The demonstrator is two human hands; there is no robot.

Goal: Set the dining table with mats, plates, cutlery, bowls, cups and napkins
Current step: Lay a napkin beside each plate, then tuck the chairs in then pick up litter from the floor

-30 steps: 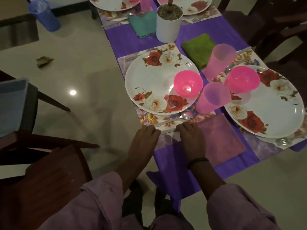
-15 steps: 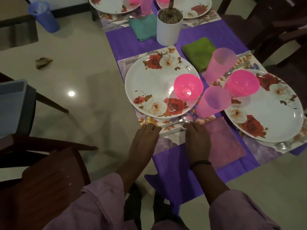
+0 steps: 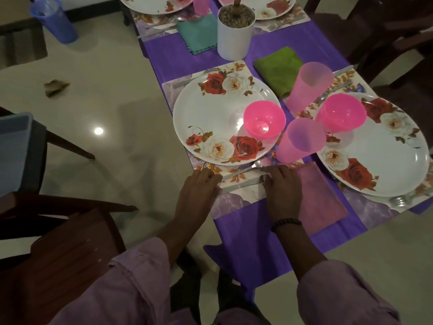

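My left hand (image 3: 199, 186) and right hand (image 3: 282, 184) are both down on the near edge of the floral placemat (image 3: 234, 202), fingers loosely flat and pressing rather than pinching, and they've crept forward from the mat's front edge onto the cutlery over the last second. The left fingertips now rest on the handle end of the table knife (image 3: 241, 185), the right ones on its other end, with the spoon (image 3: 243, 170) lying just beyond, angled toward the plate (image 3: 218, 120). I read this as straightening the knife and spoon parallel to the plate's near rim. Moving outward: the pink bowl (image 3: 264, 119) sits on the plate's right side, the pink cup (image 3: 302, 140) stands just beside it, and the mauve napkin (image 3: 318, 195) lies flat against my right hand. The neighbouring setting to the right has its own plate, bowl, cup and fork (image 3: 398, 200); a white plant pot (image 3: 235, 31) stands mid-table. This place looks almost finished.
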